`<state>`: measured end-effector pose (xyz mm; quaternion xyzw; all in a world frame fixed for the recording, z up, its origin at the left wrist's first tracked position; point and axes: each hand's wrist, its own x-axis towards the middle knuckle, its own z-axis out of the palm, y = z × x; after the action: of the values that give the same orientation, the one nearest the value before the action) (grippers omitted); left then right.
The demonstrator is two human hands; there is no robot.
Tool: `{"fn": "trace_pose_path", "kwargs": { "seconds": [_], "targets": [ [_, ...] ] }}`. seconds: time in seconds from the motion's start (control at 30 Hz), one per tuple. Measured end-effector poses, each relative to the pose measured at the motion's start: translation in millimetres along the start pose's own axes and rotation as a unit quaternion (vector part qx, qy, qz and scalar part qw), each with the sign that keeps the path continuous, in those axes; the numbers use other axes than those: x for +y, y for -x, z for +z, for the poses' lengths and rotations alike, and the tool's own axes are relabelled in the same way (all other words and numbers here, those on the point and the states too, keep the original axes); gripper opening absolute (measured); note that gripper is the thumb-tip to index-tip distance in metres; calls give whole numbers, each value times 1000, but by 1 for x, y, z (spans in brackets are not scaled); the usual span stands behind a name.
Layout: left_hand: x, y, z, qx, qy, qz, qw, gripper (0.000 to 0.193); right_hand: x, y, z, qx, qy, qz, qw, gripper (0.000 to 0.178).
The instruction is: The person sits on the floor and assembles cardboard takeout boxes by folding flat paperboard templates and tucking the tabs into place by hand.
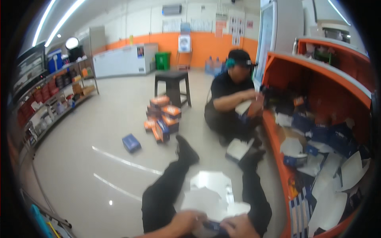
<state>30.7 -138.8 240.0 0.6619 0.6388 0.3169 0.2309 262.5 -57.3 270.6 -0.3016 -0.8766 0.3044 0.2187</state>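
Observation:
I sit on the floor with my legs in black trousers stretched out ahead. My left hand (187, 222) and my right hand (239, 227) meet at the bottom edge of the view, both closed on a small dark blue box (211, 227) held between them. The image is blurred, so the box's details do not show. Just beyond my hands, several white sheets of paper (208, 194) lie on the floor between my legs.
An orange shelf unit (317, 67) on the right holds blue boxes and loose white sheets. A co-worker in black (230, 99) sits before it. A stack of orange boxes (162, 119), a lone blue box (131, 142) and a dark stool (172, 81) stand ahead; stocked shelves (51, 95) run along the left.

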Motion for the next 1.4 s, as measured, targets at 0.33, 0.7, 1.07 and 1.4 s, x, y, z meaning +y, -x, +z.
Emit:
{"fn": "trace_pose_path", "kwargs": {
  "seconds": [0.33,0.7,1.07,1.4],
  "targets": [
    [27,-65,-45,195,-59,125,971,15,-8,-71,-36,97,-31,-23,995,6],
    [18,-51,-2,156,-56,59,984,14,13,-66,-21,42,-20,-38,998,6],
    [7,-65,2,223,-86,77,968,16,30,-115,-27,-23,-52,-135,989,6],
    [-7,-57,9,181,-115,96,972,73,41,-102,9,134,-190,-95,968,26]
  ]
}}
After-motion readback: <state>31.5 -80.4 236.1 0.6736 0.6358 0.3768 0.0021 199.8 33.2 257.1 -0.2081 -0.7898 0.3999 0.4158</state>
